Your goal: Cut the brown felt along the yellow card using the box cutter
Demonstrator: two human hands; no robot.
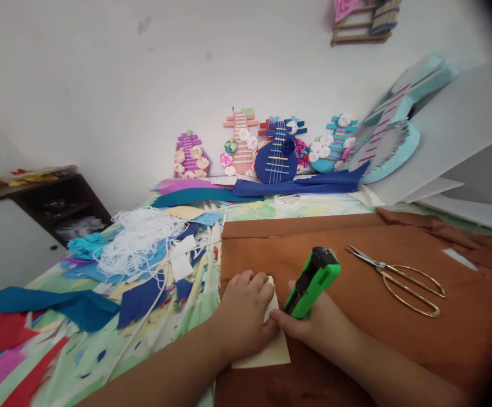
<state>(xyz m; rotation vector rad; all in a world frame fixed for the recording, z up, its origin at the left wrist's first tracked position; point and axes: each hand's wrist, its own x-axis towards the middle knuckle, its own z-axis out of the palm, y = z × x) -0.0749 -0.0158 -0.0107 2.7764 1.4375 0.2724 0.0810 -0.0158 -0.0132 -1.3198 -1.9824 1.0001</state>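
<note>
A cream-coloured piece of paper [266,356] lies on the brown sheet in front of me. My left hand [246,311] rests over it and holds it, fingers bent and their tips hidden from view. Close beside, my right hand [317,325] is wrapped around a green and black stapler [313,282], which is tilted with its black end up. The right thumb reaches the left thumb at the paper's right edge. The stapler's lower end is hidden behind the hand. Gold-handled scissors [398,277] lie to the right, blades slightly apart, touched by neither hand.
The brown sheet [279,249] spreads across the table. Tangled white cord [139,237] and coloured scraps, including a teal strip [59,305], lie at left. Decorated instrument-shaped crafts, one dark blue [276,161], stand along the wall. A large light-blue craft [392,135] leans at right.
</note>
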